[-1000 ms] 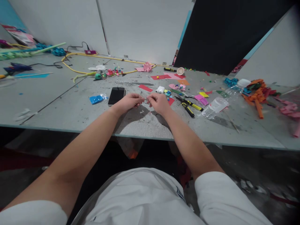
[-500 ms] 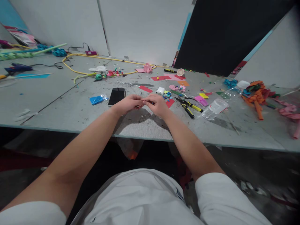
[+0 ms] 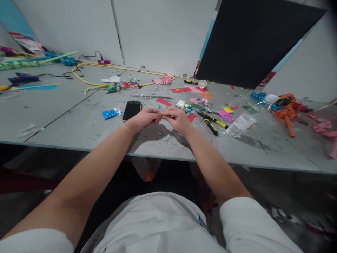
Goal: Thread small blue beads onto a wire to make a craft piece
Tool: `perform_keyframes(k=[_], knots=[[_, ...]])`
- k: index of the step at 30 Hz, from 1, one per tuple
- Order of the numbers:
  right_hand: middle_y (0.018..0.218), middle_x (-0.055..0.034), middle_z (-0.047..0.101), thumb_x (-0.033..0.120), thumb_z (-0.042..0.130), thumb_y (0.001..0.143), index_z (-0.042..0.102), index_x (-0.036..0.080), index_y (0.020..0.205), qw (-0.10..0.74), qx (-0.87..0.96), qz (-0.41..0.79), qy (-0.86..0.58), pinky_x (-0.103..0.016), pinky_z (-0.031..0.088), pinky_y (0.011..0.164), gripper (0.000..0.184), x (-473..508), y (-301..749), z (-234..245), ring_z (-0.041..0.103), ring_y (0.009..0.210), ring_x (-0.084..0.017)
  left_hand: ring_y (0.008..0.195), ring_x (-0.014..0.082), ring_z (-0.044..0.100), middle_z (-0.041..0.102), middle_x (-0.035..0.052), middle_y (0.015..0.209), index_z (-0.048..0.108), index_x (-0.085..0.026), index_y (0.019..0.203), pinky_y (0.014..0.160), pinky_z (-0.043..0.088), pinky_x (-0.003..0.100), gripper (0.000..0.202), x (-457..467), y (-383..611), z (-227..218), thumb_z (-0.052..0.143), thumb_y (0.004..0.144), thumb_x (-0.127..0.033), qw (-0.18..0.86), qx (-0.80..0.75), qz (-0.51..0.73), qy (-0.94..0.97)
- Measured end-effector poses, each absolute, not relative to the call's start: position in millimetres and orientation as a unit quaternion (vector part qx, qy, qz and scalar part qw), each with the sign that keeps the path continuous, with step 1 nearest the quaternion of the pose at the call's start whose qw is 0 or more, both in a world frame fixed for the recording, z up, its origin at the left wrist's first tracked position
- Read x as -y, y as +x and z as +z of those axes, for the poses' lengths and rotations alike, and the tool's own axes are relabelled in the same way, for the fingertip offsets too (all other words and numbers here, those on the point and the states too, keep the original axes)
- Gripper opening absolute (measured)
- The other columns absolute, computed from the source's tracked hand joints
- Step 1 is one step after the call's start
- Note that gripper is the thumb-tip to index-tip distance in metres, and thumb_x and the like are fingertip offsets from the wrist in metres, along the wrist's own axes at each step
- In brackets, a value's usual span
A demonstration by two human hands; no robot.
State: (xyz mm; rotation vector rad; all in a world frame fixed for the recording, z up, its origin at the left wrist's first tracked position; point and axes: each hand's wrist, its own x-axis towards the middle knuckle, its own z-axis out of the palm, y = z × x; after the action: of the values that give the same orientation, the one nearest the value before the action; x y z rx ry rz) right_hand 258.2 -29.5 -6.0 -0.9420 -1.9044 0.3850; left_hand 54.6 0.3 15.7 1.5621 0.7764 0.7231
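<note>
My left hand (image 3: 146, 118) and my right hand (image 3: 176, 118) meet fingertip to fingertip just above the table's front part. Both are closed in a pinch, and whatever sits between the fingers is too small or hidden to name. A dark smartphone (image 3: 132, 110) lies flat beside my left hand. Farther left is a blue plastic packet (image 3: 110, 114). Close to my right hand are a red paper strip (image 3: 191, 117), a small white block (image 3: 180, 103) and black-and-yellow pliers (image 3: 210, 123).
A clear plastic bottle (image 3: 240, 124) lies right of the pliers. Orange crepe paper (image 3: 288, 109) is heaped at the right. A yellow cable (image 3: 89, 63) loops across the back. A glue gun (image 3: 23, 78) rests at the far left. The table's front edge (image 3: 163, 157) runs below my hands.
The whole view has shifted slightly, with the table sitting a little lower in the picture. My hands stay together, their fingers only slightly rearranged.
</note>
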Motion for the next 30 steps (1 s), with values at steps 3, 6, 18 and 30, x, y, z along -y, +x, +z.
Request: perform_keyframes(k=[3, 6, 18, 30], knots=[[0.088, -0.0052, 0.077, 0.026, 0.079, 0.090, 0.083, 0.023, 0.088, 0.478, 0.763, 0.159, -0.405, -0.034, 0.054, 0.078, 0.005, 31.5, 258.0, -4.8, 0.066, 0.080, -0.020, 0.057, 0.0103, 0.044, 0.054, 0.0009, 0.061, 0.061, -0.018, 0.059, 0.054, 0.030, 0.026, 0.026, 3.1, 53.8, 20.4, 0.076, 0.077, -0.027, 0.572, -0.348, 0.298, 0.680], [0.085, -0.0044, 0.076, 0.027, 0.080, 0.089, 0.080, 0.024, 0.084, 0.474, 0.759, 0.151, -0.421, -0.033, 0.053, 0.073, 0.006, 34.0, 258.0, -2.6, 0.064, 0.077, -0.019, 0.055, 0.0096, 0.041, 0.053, 0.0001, 0.059, 0.059, -0.019, 0.058, 0.053, 0.028, 0.026, 0.027, 4.8, 53.6, 23.4, 0.074, 0.079, -0.026, 0.561, -0.359, 0.294, 0.685], [0.088, -0.0069, 0.077, 0.029, 0.071, 0.093, 0.082, 0.023, 0.088, 0.475, 0.768, 0.137, -0.407, -0.033, 0.053, 0.070, 0.014, 38.7, 256.5, -0.4, 0.067, 0.079, -0.020, 0.058, 0.0098, 0.045, 0.052, -0.0008, 0.058, 0.060, -0.017, 0.058, 0.058, 0.035, 0.026, 0.029, 1.5, 55.0, 18.9, 0.078, 0.078, -0.028, 0.580, -0.339, 0.314, 0.671], [0.075, -0.0016, 0.073, 0.039, 0.083, 0.077, 0.073, 0.020, 0.086, 0.478, 0.662, 0.390, -0.425, -0.029, 0.050, 0.059, 0.024, 32.0, 255.9, -1.0, 0.062, 0.064, -0.014, 0.058, 0.0105, 0.047, 0.060, 0.0000, 0.061, 0.076, -0.015, 0.072, 0.058, 0.034, 0.027, 0.017, 0.0, 49.3, 18.4, 0.079, 0.075, -0.031, 0.480, -0.341, 0.324, 0.741]])
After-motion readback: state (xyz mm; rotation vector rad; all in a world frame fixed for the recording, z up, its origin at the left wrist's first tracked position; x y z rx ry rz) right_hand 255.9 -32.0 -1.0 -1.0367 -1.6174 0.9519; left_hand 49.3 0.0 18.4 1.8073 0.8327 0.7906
